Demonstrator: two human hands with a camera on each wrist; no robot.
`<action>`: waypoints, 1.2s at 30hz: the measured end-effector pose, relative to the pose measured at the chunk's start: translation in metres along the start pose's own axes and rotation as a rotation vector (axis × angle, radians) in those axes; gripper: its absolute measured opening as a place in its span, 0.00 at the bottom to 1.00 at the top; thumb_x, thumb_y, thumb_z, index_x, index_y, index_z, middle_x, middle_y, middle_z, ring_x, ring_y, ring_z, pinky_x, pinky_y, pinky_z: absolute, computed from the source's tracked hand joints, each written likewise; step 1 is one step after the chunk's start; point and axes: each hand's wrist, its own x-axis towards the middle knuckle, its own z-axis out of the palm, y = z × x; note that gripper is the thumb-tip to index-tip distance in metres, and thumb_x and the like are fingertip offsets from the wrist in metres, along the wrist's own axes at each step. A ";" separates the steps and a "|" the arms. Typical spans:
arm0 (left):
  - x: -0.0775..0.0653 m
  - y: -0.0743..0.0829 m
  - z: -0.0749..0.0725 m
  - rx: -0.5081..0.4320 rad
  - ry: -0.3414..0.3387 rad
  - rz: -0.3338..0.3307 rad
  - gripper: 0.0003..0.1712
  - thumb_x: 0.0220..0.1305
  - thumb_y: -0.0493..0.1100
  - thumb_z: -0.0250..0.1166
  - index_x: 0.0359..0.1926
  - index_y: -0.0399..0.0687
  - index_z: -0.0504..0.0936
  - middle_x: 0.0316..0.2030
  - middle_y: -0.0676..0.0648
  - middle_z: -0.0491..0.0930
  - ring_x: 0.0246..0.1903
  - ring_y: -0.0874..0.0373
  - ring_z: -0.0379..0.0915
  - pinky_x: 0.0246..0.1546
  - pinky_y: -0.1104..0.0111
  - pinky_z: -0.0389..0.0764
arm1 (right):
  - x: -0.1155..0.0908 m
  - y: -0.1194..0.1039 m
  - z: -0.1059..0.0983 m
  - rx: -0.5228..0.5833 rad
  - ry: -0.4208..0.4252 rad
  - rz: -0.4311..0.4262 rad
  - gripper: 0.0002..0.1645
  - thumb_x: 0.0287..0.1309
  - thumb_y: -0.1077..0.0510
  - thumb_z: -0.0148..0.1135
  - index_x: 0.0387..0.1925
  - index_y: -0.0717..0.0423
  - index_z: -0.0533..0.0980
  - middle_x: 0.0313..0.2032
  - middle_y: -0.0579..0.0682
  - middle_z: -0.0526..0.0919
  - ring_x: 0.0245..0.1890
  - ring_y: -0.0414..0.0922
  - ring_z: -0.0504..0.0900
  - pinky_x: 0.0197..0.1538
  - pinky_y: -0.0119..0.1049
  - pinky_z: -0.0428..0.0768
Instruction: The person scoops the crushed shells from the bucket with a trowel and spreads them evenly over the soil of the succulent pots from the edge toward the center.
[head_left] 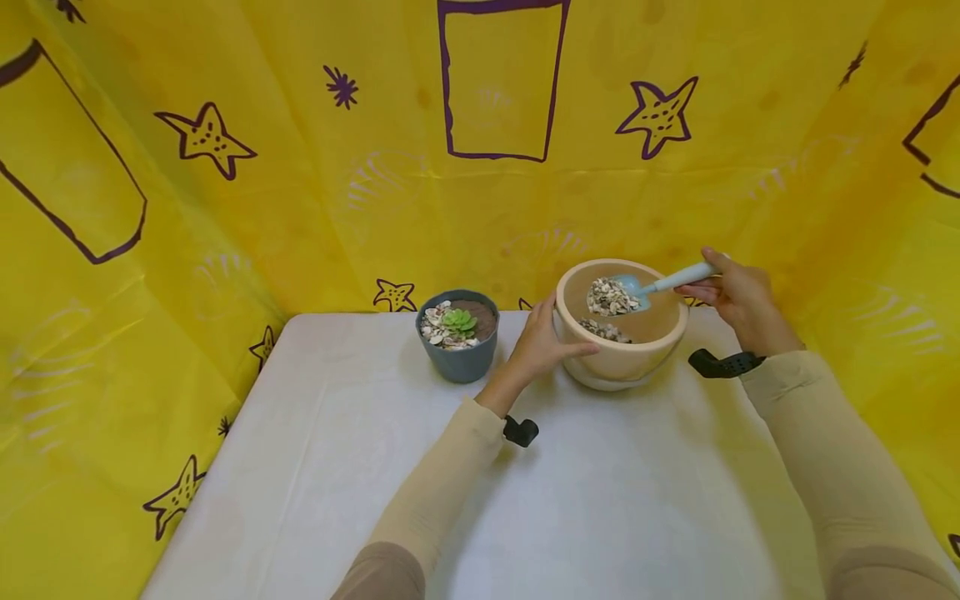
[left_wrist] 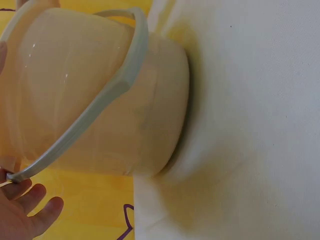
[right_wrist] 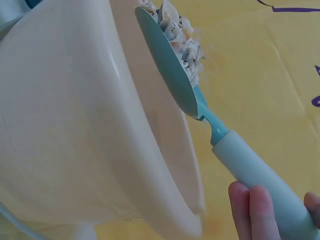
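Observation:
My right hand (head_left: 738, 304) grips the pale handle of a light-blue garden trowel (head_left: 636, 292), which bears a heap of pale stone-like or shell-like chips (right_wrist: 182, 42). The trowel's blade is above the opening of a cream bucket (head_left: 622, 367), and more chips (head_left: 606, 331) lie inside it. My left hand (head_left: 536, 342) holds the bucket's left side, its thumb along the front of the rim and its fingers around the far left. In the left wrist view, the fingers (left_wrist: 30, 205) are beside the handle's hinge. The bucket's grey handle (left_wrist: 92, 107) hangs down its side.
Left of the bucket stands a grey-blue pot (head_left: 459, 362) with a green succulent (head_left: 459, 322), white chips and brown soil. Both containers stand near the far edge of a white-covered table (head_left: 360, 467). A yellow patterned curtain (head_left: 450, 217) surrounds the back and sides.

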 end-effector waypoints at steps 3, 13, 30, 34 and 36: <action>-0.001 0.002 -0.003 0.029 -0.013 -0.004 0.68 0.44 0.65 0.76 0.78 0.56 0.44 0.75 0.42 0.50 0.73 0.46 0.54 0.68 0.49 0.66 | -0.003 0.000 0.001 0.010 0.015 -0.017 0.10 0.57 0.59 0.66 0.31 0.61 0.74 0.23 0.57 0.84 0.25 0.52 0.88 0.34 0.42 0.86; 0.003 0.000 -0.018 0.145 -0.064 0.047 0.65 0.48 0.68 0.73 0.77 0.53 0.46 0.75 0.43 0.51 0.74 0.47 0.51 0.68 0.49 0.65 | -0.007 0.000 0.000 0.012 0.078 -0.007 0.13 0.56 0.56 0.67 0.34 0.60 0.72 0.19 0.61 0.85 0.21 0.53 0.87 0.30 0.39 0.86; -0.007 0.005 -0.059 0.335 -0.101 0.175 0.65 0.48 0.67 0.72 0.77 0.49 0.47 0.74 0.41 0.53 0.73 0.46 0.51 0.68 0.48 0.64 | -0.011 -0.003 0.011 0.052 0.074 -0.054 0.14 0.53 0.58 0.69 0.34 0.61 0.73 0.19 0.59 0.84 0.22 0.53 0.87 0.29 0.40 0.85; -0.010 0.004 -0.068 0.320 -0.104 0.167 0.64 0.48 0.66 0.73 0.77 0.50 0.48 0.75 0.42 0.51 0.74 0.46 0.49 0.69 0.47 0.63 | -0.012 -0.002 0.015 0.056 0.040 -0.073 0.14 0.54 0.58 0.69 0.34 0.62 0.73 0.21 0.58 0.85 0.22 0.52 0.88 0.30 0.41 0.86; -0.011 0.003 -0.072 0.317 -0.106 0.160 0.64 0.48 0.66 0.73 0.77 0.51 0.48 0.75 0.42 0.51 0.74 0.46 0.49 0.69 0.46 0.63 | -0.013 -0.002 0.016 0.054 0.030 -0.077 0.13 0.55 0.58 0.69 0.34 0.62 0.73 0.21 0.58 0.85 0.22 0.52 0.88 0.30 0.41 0.86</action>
